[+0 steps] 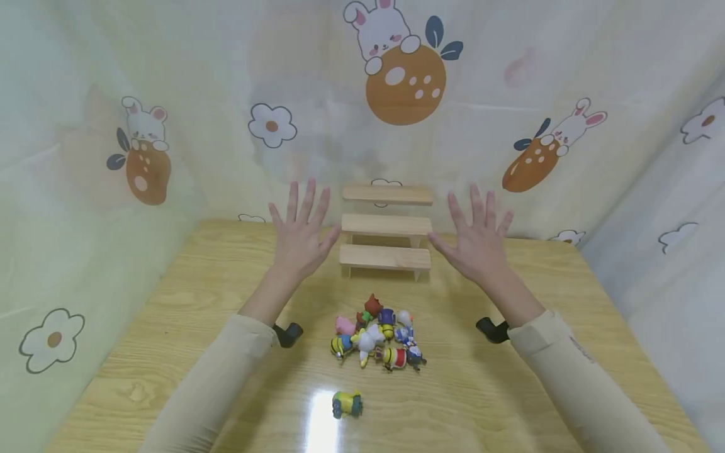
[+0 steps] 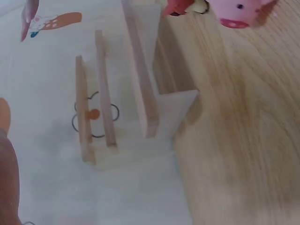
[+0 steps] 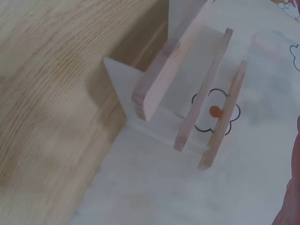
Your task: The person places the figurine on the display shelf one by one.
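Observation:
Both hands are raised with fingers spread, one on each side of a three-step wooden shelf [image 1: 386,257]. The left hand [image 1: 300,242] is just left of the shelf and holds nothing. On the right, the right hand [image 1: 478,245] is likewise free of any object, its thumb beside the middle step. In front of the shelf lies a pile of small toy figures, among them a pink pig [image 1: 345,325], a white figure [image 1: 369,340] and a minion in red [image 1: 394,358]. Closer to me, a green and yellow figure [image 1: 347,404] lies alone.
A wooden table [image 1: 187,352] carries everything. Behind and at the sides hangs a pale curtain [image 1: 204,75] printed with rabbits and flowers. Black wrist mounts [image 1: 289,335] show below both forearms. A bright reflection lies on the table near the lone figure.

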`<state>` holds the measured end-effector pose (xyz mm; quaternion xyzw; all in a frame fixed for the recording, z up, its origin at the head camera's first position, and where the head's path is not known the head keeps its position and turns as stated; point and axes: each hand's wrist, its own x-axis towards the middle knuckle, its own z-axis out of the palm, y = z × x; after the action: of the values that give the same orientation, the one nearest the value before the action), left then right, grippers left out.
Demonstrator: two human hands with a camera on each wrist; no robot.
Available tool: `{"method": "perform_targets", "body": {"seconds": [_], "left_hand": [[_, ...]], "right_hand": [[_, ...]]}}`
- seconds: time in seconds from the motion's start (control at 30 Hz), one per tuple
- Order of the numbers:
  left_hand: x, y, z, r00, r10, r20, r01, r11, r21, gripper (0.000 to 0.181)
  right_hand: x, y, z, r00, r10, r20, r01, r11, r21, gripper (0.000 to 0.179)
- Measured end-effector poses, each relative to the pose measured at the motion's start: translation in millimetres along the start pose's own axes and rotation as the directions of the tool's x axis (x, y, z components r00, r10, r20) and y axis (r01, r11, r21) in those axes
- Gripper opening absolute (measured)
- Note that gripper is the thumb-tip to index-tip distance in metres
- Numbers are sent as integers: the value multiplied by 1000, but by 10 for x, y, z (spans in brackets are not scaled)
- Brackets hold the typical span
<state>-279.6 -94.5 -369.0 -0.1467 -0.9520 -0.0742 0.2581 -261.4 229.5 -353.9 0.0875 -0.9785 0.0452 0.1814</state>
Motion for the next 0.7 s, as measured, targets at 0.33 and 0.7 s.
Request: {"method": "perform_targets", "body": {"seconds": [0.33, 0.7], "left_hand": [[-84, -159, 71, 999, -37, -6, 37, 999, 11, 69], [-141, -223, 105, 999, -46, 11, 46, 999, 1, 67]], "right_hand": [[-27, 115, 7, 999, 45, -6, -45, 999, 24, 81], [-76, 118, 45, 996, 91, 19, -93, 993, 71, 79]]}}
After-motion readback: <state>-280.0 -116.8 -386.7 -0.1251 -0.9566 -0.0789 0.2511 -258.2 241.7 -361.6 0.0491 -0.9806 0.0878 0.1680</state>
